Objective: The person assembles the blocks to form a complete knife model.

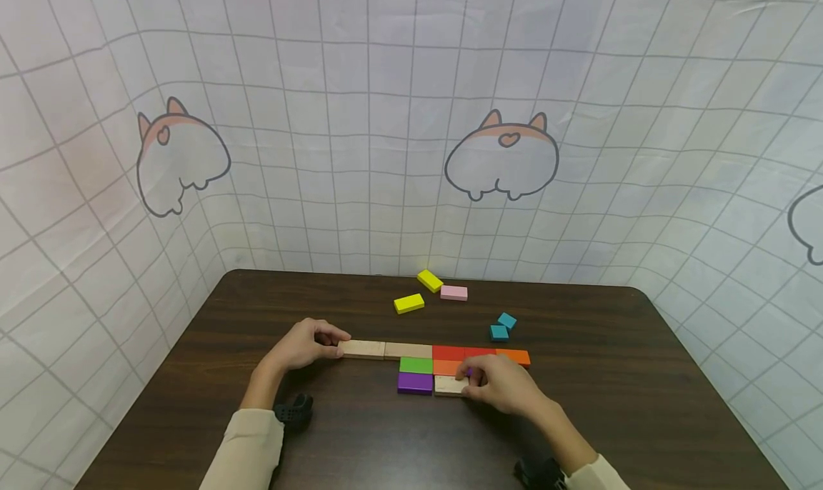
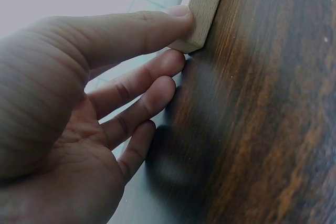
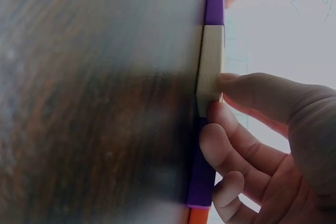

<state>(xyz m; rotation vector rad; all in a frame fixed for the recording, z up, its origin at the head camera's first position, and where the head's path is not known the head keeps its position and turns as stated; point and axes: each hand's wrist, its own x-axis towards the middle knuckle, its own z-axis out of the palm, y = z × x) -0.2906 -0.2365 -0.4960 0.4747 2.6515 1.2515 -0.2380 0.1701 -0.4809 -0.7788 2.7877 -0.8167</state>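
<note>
While our left hand [image 1: 306,346] pinches a long pale-wood block [image 1: 363,350] ending the back row [image 1: 448,353] and our right hand [image 1: 504,385] a short pale-wood block [image 1: 449,386] in the front row [image 1: 414,384], uneven pushing could skew both.

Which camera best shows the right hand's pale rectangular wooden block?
Right wrist: the pale rectangular wooden block looks biggest there. The head view shows it smaller, partly hidden by the right hand; the left wrist view misses it.

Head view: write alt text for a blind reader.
A person's left hand pinches the pale block at the left end of a colourful row; the right hand pinches a nearer pale block. Yellow blocks, a pink one and blue ones lie farther back on the dark table.
</note>
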